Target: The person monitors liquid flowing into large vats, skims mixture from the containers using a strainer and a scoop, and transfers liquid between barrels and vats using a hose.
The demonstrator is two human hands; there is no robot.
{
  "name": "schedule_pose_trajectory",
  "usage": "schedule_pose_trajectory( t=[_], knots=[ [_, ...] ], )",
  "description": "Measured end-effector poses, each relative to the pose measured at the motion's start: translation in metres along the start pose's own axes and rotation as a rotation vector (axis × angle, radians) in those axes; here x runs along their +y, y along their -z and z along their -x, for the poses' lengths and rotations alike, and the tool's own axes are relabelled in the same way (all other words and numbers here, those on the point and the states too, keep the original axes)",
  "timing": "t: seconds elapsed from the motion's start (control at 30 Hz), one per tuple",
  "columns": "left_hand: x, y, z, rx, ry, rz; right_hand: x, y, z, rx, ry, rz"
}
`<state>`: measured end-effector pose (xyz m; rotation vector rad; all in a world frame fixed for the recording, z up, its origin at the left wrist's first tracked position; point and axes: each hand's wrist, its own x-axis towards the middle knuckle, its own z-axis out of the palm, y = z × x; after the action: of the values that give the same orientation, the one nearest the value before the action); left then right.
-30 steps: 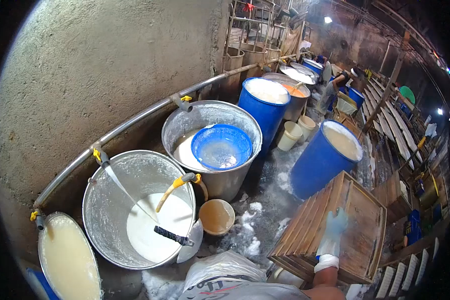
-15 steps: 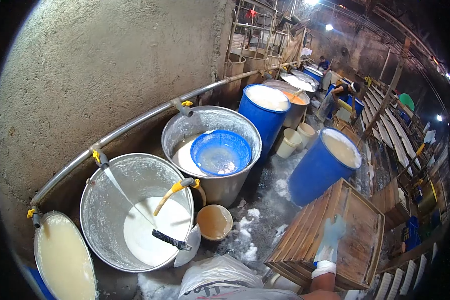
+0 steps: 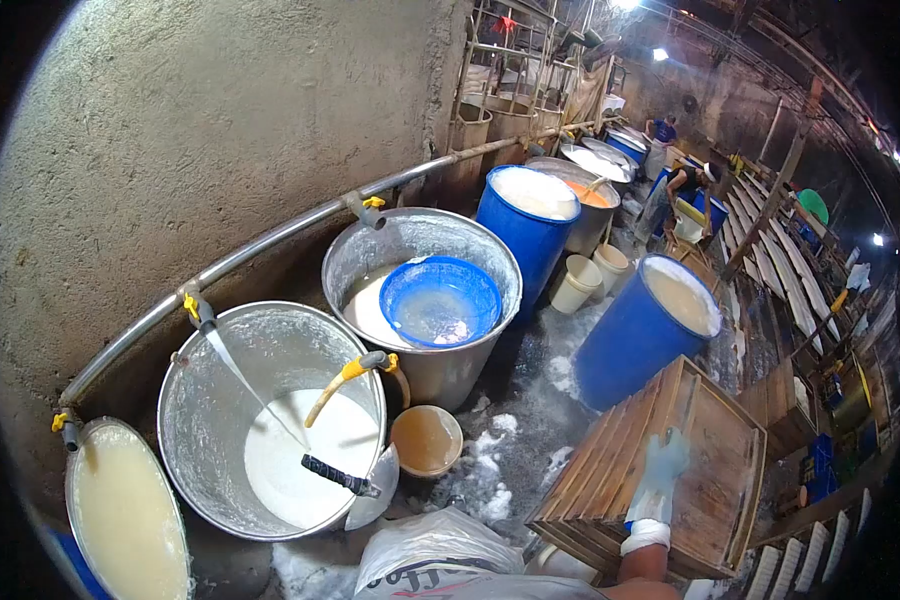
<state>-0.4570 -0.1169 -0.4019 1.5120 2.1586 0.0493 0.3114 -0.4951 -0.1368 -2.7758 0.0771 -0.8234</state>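
Grey concrete (image 3: 220, 130) is rising behind the vats, and a wet floor (image 3: 525, 390) strewn with white clumps is stretching toward 12 o'clock. At 5 o'clock the gloved right hand (image 3: 665, 460) is lying palm down with its fingers spread, apparently resting on the top of the stacked wooden trays (image 3: 720, 505) and gripping nothing. Its wrist is wearing a white band (image 3: 646, 535). The left hand is staying outside the view, so its state cannot be told.

Measured from the right hand, a blue barrel (image 3: 605, 350) is standing just beyond the trays, near 12 o'clock. At 9 o'clock a bucket (image 3: 425, 411) is holding brown liquid. Farther along that line a vat (image 3: 210, 395) is holding white liquid, a stream (image 3: 238, 368) is falling into it, and a black handle (image 3: 332, 474) is jutting across its rim. A second vat (image 3: 450, 368) is standing at 10 o'clock, with a blue basin (image 3: 402, 300) sitting inside. Far off at 12 o'clock, a co-worker (image 3: 678, 185) is bending among containers.
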Motion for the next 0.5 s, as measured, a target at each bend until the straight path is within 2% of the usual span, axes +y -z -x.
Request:
schedule_pose_trajectory(
  t=[0.5],
  knots=[
    [-0.0082, -0.0055, 0.0029, -0.010, 0.004, 0.007, 0.0031, -0.0041, 0.0008, 0.028, 0.016, -0.003]
  ],
)
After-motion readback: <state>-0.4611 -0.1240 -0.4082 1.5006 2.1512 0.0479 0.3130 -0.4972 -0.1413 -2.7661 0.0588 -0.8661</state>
